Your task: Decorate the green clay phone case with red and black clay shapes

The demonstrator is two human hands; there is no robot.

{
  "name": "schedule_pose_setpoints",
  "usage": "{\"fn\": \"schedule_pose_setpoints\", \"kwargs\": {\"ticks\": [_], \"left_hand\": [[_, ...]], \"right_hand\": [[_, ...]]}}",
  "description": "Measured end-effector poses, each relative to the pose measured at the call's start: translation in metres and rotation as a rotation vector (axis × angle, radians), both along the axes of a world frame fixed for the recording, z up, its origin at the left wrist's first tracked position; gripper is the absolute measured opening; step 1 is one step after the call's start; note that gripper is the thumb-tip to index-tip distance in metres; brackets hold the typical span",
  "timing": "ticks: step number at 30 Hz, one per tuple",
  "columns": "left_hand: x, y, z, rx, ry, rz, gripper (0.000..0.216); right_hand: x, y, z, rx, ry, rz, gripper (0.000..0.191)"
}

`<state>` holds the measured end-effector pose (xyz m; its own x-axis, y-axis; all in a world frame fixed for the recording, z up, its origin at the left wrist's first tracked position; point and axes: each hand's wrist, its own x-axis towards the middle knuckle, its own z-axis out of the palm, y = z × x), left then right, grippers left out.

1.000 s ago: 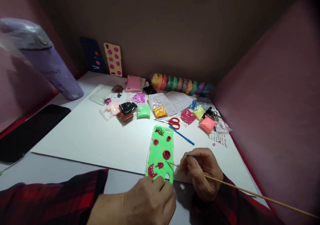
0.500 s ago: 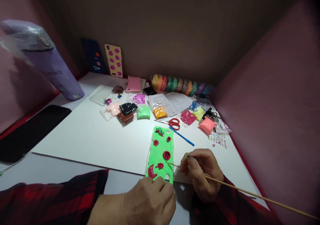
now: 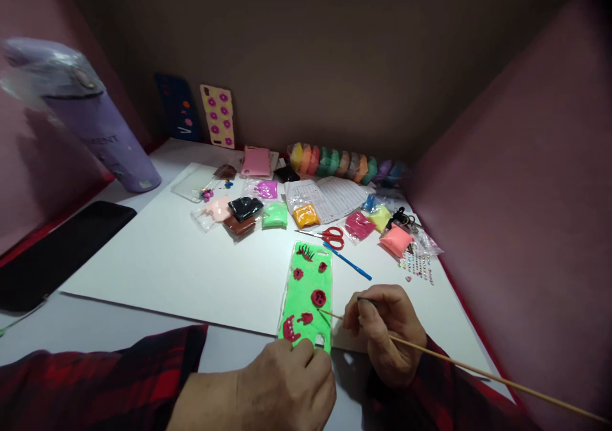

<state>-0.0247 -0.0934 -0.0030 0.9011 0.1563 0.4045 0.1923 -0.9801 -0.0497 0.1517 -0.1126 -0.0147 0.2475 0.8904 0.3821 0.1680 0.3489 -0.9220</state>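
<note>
A phone case point(image 3: 305, 291) covered in bright green clay, with several dark red clay shapes on it, lies across the front edge of the white board. My left hand point(image 3: 289, 380) is closed on its near end; the fingertips are hidden beneath the knuckles. In my right hand point(image 3: 385, 332), just right of the case, a long thin wooden stick point(image 3: 459, 359) is pinched. The stick's tip touches or hovers just over the green clay, below the round red piece point(image 3: 319, 298). A small dark bit shows near the right thumb, too small to name.
Beyond the case lie red-handled scissors point(image 3: 332, 237), a blue pen-like tool point(image 3: 349, 262) and several clay packets point(image 3: 275, 215). A purple bottle point(image 3: 112, 131) stands left, behind a black phone-like slab point(image 3: 64, 252). Two decorated cases point(image 3: 217, 116) lean on the back wall.
</note>
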Motion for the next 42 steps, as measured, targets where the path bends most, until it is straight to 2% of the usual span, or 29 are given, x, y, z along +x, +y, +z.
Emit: {"fn": "schedule_pose_setpoints", "kwargs": {"ticks": [7, 11, 16, 19, 23, 27, 33, 42], "left_hand": [[0.004, 0.002, -0.013, 0.028, -0.052, -0.030, 0.016], [0.003, 0.001, -0.008, 0.009, -0.076, -0.039, 0.019], [0.000, 0.002, 0.002, -0.021, 0.011, -0.025, 0.018], [0.001, 0.003, -0.001, -0.020, -0.007, -0.035, 0.019], [0.003, 0.002, -0.005, -0.005, -0.043, -0.034, 0.018], [0.001, 0.001, -0.002, -0.017, -0.017, -0.021, 0.017], [0.001, 0.002, -0.001, -0.027, -0.013, -0.045, 0.018], [-0.001, 0.001, 0.006, -0.075, 0.019, -0.026, 0.020]], "right_hand": [[-0.003, 0.000, 0.002, -0.047, 0.031, -0.011, 0.007], [-0.001, 0.000, 0.001, -0.009, 0.012, 0.032, 0.004], [0.000, -0.001, 0.003, -0.014, 0.000, 0.017, 0.005], [-0.002, -0.002, 0.003, -0.050, 0.041, -0.024, 0.007], [-0.004, -0.002, 0.002, -0.031, 0.051, 0.001, 0.007], [-0.004, -0.002, 0.002, -0.073, 0.077, -0.020, 0.008], [-0.001, 0.001, 0.000, -0.014, 0.016, -0.014, 0.005], [0.000, -0.001, 0.001, -0.040, -0.012, -0.018, 0.004]]}}
